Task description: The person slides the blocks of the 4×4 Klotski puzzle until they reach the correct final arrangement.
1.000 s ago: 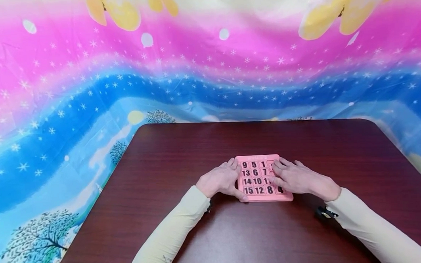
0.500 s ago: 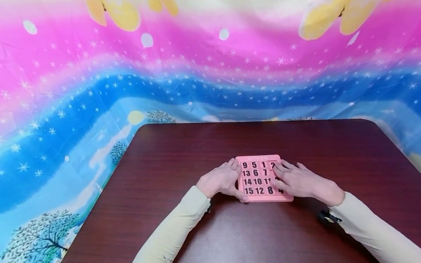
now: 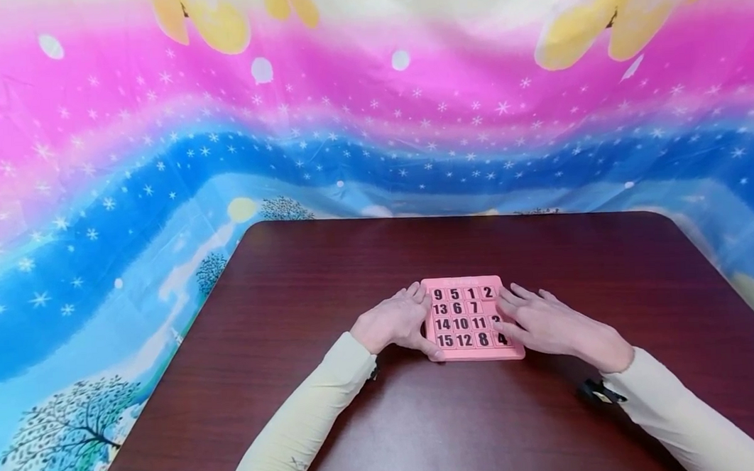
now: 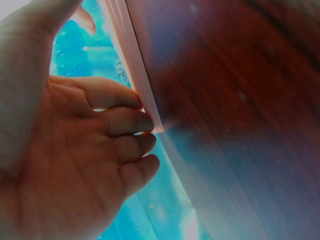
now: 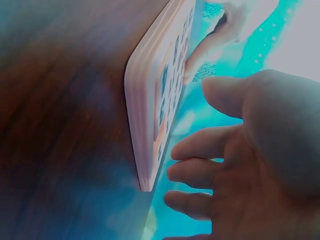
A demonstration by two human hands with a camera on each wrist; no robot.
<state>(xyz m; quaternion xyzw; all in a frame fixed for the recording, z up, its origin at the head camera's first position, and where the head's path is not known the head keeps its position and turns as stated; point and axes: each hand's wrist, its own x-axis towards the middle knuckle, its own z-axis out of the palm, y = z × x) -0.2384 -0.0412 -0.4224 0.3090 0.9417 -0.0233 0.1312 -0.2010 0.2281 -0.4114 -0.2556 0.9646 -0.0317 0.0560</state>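
A pink number slide puzzle (image 3: pixel 461 315) lies flat on the table, its top row reading 9, 5, 1, 2. Below the 2 tile (image 3: pixel 488 293) is a bare slot, partly behind a fingertip. My left hand (image 3: pixel 397 321) rests along the puzzle's left edge, fingertips touching its side and thumb at the near left corner. From the right, my right hand (image 3: pixel 541 319) reaches over the puzzle's right edge, fingers loosely extended and overlapping the 3 and 4 tiles. In the right wrist view the right fingers (image 5: pixel 192 172) stand apart from the puzzle face.
The dark brown wooden table (image 3: pixel 327 266) has rounded far corners. Behind it hangs a pink and blue cloth backdrop (image 3: pixel 371 122) printed with snowflakes and trees. A small black device (image 3: pixel 603 392) sits at the right wrist, by the cream sleeve.
My right hand has drawn back to the right, uncovering the 2 tile, which now sits level in the top row. My left hand has stayed in place.
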